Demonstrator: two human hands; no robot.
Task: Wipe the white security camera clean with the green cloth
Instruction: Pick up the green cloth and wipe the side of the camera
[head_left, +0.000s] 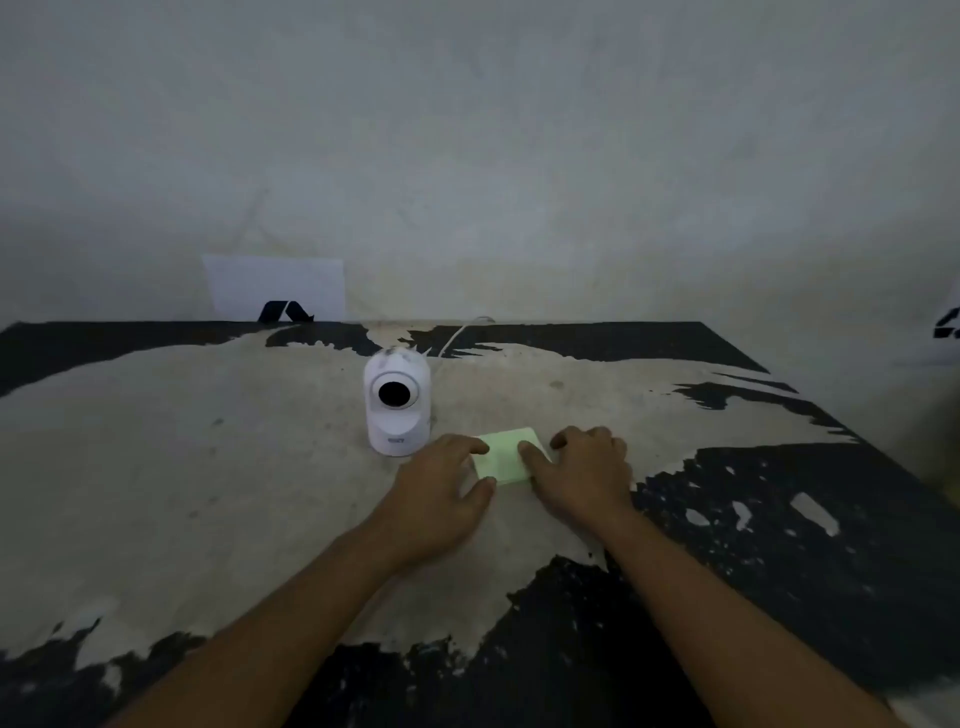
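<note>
A white security camera (397, 402) stands upright on the worn table, its dark round lens facing me. Just right of its base lies a small folded green cloth (506, 456), flat on the surface. My left hand (441, 488) rests on the cloth's left edge, index finger on top and thumb at its near corner. From the right, my right hand (582, 470) has its fingers on the cloth's other side. Both hands touch the cloth, which stays on the table. Neither hand touches the camera.
The table (208, 467) has peeling black paint over a pale surface. A thin white cable (457, 335) runs from behind the camera to the wall. A white sheet with a black mark (275, 288) leans on the wall at the back left.
</note>
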